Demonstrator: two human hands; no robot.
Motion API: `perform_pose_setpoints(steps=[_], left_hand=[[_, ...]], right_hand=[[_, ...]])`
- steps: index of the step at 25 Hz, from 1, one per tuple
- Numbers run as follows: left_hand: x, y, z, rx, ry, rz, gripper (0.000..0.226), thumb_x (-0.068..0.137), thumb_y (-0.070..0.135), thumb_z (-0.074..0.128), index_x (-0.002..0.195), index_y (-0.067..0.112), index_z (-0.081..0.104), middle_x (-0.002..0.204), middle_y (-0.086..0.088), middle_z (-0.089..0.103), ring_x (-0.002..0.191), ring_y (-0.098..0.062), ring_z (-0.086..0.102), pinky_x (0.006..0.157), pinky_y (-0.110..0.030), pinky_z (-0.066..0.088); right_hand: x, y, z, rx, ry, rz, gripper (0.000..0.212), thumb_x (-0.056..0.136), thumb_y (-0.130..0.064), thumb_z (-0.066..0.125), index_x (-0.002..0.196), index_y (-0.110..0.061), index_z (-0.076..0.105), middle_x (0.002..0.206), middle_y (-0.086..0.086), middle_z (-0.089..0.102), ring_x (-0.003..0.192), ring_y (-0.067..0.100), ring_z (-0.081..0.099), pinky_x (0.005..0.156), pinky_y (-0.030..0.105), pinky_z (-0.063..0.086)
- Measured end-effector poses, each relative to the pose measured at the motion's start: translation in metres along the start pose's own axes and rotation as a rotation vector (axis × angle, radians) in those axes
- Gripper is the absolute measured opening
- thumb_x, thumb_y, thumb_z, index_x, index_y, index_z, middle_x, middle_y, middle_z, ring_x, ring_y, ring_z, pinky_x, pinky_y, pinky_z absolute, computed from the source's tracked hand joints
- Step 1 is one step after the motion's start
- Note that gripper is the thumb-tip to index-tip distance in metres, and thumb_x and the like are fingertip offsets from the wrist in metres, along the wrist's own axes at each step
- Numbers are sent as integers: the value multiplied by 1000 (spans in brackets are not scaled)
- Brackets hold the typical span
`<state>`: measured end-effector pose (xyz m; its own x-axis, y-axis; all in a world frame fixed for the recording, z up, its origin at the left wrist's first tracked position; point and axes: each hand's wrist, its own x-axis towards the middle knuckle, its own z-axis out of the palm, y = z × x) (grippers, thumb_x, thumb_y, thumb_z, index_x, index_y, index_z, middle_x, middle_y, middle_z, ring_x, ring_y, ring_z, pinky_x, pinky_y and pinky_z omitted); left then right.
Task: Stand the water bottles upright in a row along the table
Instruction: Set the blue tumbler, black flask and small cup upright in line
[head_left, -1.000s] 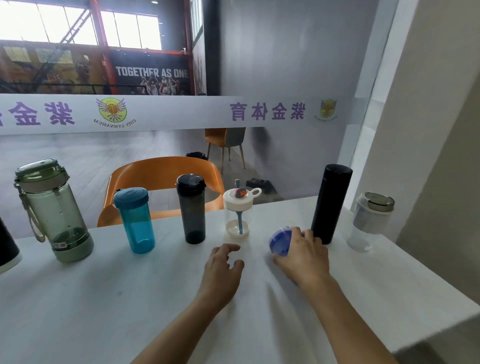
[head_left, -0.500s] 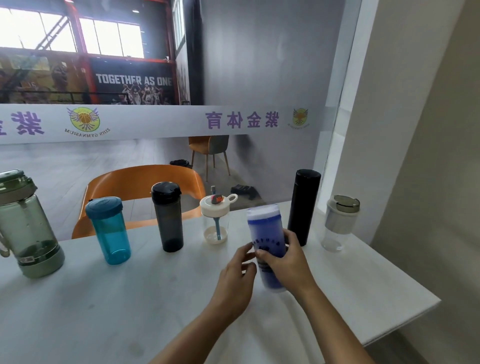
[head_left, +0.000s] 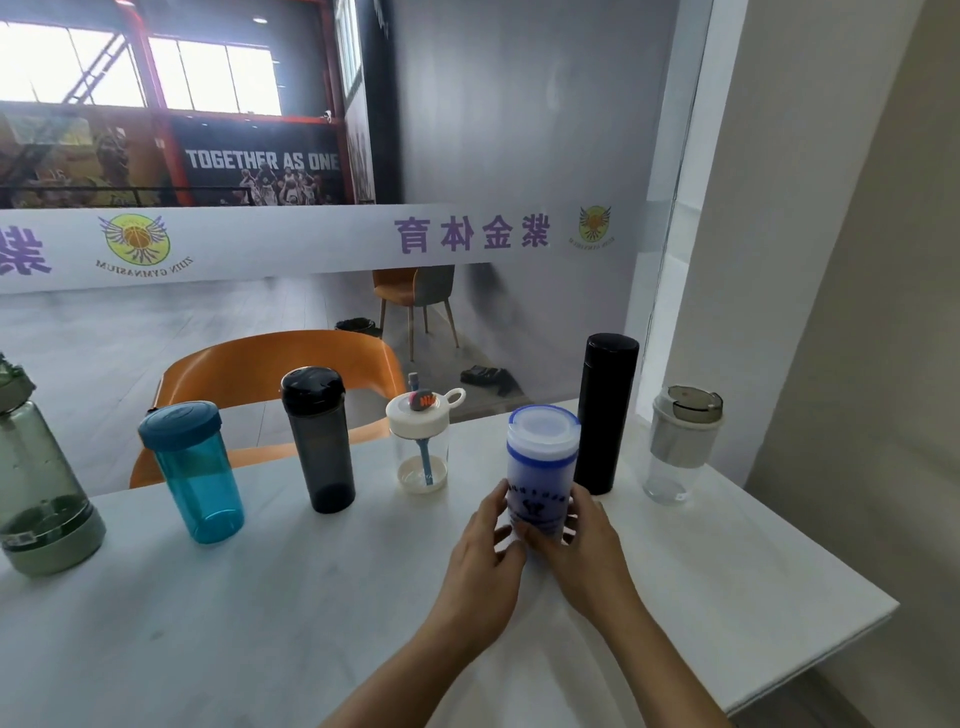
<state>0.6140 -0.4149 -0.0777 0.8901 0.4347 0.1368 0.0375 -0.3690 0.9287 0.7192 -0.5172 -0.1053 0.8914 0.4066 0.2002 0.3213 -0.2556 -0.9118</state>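
Note:
A purple-blue bottle (head_left: 540, 467) with a white lid stands upright on the white table (head_left: 260, 623), between a small clear bottle with a white lid (head_left: 422, 441) and a tall black flask (head_left: 605, 415). My left hand (head_left: 485, 561) and my right hand (head_left: 587, 556) both clasp its lower part. Further left stand a dark grey bottle (head_left: 319, 441), a teal bottle (head_left: 195, 473) and a large green jug (head_left: 36, 488). A clear cup with a grey lid (head_left: 678, 447) stands at the far right.
An orange chair (head_left: 270, 364) sits behind the table's far edge. A glass wall with a printed band runs behind it. The table's right edge (head_left: 831, 561) lies close to a beige wall.
The purple-blue bottle went from lying under my right hand to upright, then moved back into the row beside the black flask. My left hand has joined on its base.

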Motion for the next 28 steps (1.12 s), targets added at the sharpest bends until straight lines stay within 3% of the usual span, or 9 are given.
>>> perform_pose_setpoints(steps=[4, 7, 10, 15, 20, 25, 28], left_hand=[[22, -9, 1, -10, 1, -12, 70, 95, 5, 47, 150, 40, 22, 147, 14, 41, 129, -5, 47, 102, -18, 39], [42, -14, 1, -8, -3, -19, 72, 94, 7, 47, 151, 41, 20, 149, 15, 40, 130, -5, 47, 107, -24, 38], [62, -21, -3, -13, 15, -26, 73, 92, 5, 46, 150, 41, 22, 147, 16, 42, 128, -3, 48, 108, -26, 38], [90, -32, -10, -16, 40, -47, 74, 88, 6, 46, 149, 42, 23, 145, 22, 41, 133, -5, 44, 113, -37, 37], [110, -35, -13, -18, 22, -57, 74, 87, 13, 46, 151, 39, 19, 148, 19, 38, 137, -9, 41, 114, -40, 34], [125, -43, -12, -40, 4, -61, 78, 78, 25, 46, 151, 37, 22, 148, 15, 41, 134, -8, 43, 113, -39, 36], [125, -38, -14, -46, -24, -82, 74, 85, 23, 50, 152, 36, 20, 149, 13, 40, 134, -9, 43, 113, -38, 36]], right_hand=[[26, -1, 3, 1, -20, -17, 51, 73, -41, 82, 114, -38, 52, 111, -9, 67, 100, 10, 66, 84, 29, 56], [50, -1, 11, 11, -38, -17, 45, 77, -35, 81, 112, -37, 52, 107, -14, 65, 100, 10, 66, 83, 26, 55], [73, 5, 24, -29, -39, -34, 54, 77, -39, 78, 123, -31, 52, 116, -7, 64, 105, 13, 63, 89, 32, 55], [102, 10, 41, -46, -42, -42, 49, 77, -44, 75, 116, -38, 46, 119, -2, 60, 105, 13, 61, 91, 36, 54], [124, 12, 52, -47, -68, -43, 54, 83, -41, 72, 129, -29, 45, 126, -1, 56, 110, 18, 60, 93, 35, 53], [134, 17, 52, -59, -78, -51, 47, 85, -44, 69, 123, -37, 43, 128, 0, 55, 111, 16, 59, 94, 34, 52], [134, 11, 53, -66, -81, -35, 42, 88, -35, 66, 125, -31, 45, 127, 0, 56, 116, 20, 58, 88, 23, 47]])
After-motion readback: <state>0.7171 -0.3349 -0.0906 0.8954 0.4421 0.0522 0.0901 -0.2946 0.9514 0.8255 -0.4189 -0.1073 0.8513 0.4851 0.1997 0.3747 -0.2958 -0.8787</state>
